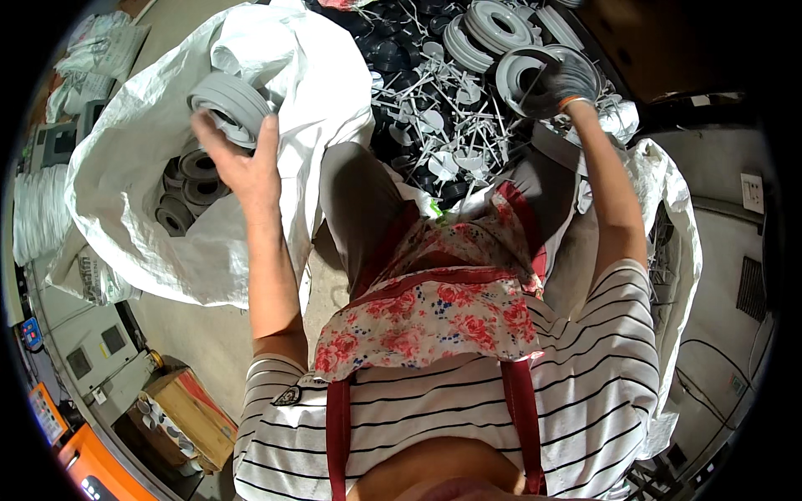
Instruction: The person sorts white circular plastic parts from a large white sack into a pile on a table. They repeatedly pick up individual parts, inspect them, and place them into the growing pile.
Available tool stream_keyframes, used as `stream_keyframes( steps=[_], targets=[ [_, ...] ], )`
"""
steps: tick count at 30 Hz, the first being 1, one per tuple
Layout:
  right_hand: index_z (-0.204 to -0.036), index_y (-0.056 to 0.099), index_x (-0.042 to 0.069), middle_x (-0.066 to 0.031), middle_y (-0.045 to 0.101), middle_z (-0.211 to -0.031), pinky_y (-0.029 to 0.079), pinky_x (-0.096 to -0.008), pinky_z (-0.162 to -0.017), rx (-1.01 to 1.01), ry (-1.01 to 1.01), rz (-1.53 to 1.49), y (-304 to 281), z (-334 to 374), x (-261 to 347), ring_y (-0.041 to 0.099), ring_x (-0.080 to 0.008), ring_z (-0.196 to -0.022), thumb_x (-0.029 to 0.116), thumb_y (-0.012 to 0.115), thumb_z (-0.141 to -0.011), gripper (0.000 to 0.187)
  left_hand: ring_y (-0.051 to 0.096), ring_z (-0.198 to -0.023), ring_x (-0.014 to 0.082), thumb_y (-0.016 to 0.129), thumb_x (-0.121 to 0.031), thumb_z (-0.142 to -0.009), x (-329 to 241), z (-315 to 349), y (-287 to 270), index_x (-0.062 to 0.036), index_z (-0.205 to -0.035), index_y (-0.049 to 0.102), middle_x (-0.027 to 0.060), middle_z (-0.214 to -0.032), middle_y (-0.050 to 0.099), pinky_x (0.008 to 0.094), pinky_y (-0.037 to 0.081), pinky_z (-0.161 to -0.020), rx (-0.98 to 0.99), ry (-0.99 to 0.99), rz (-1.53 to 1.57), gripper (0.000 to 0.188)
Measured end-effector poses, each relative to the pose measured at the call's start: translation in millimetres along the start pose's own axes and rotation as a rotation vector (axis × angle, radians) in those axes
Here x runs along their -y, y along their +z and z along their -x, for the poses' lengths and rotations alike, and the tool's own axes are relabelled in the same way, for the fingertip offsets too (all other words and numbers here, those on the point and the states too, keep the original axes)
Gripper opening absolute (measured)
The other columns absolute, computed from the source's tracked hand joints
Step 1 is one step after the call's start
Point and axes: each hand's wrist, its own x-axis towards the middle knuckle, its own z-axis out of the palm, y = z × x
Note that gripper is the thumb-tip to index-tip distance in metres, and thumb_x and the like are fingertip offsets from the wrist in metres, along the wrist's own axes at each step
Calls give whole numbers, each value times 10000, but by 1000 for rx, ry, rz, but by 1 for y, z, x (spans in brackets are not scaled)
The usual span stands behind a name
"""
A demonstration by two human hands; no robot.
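One ribbed grey plastic ring point(231, 98) is in the air, tilted, above the mouth of a big white woven sack point(125, 242), at the person's left side. The bare left hand point(242, 159) is just at it, with the thumb on its right edge and the fingers, somewhat blurred, at its left. These fingers are spread wide around the ring; I cannot tell if they grip it firmly or are letting it go. Deeper in the same sack, several smaller-looking grey rings point(200, 192) lie together.

On the other side, the right hand point(570, 82), in a grey glove with an orange cuff, is on another grey ring point(511, 77), and its fingers come over the rim near the central hole. Because they are dark and blurred, I cannot tell how tightly they close. Just beside this ring, more large ribbed rings point(493, 29) lie close together.

Between the sack and the right hand, beyond the knees, spreads a pile of thin pale grey plastic branches with flat discs point(447, 125), mixed with black round parts point(391, 57). A floral apron point(426, 317) covers the lap. A second white sack point(683, 242) stands at the right, and a cardboard box point(200, 417) is at the lower left.
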Motion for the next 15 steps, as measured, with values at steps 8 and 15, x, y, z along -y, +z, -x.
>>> stream_keyframes(
  steps=[8,15],
  targets=[
    [-889,659,-32,-232,656,-819,493,-443,-767,73,-62,-518,-5,18,56,639,-376,-836,350,566,-802,402,570,-1046,197,708,-118,-783,-11,74,89,37,-1238,498,123,-1120,607,328,424,-952,548,-378,379,525],
    [-1016,586,70,-143,649,-817,515,-374,-659,95,-300,-652,28,73,128,643,-261,-743,303,553,-857,284,639,-752,143,773,-186,-720,-34,39,99,63,-1047,578,90,-848,658,273,521,-651,822,-356,421,454]
  ],
)
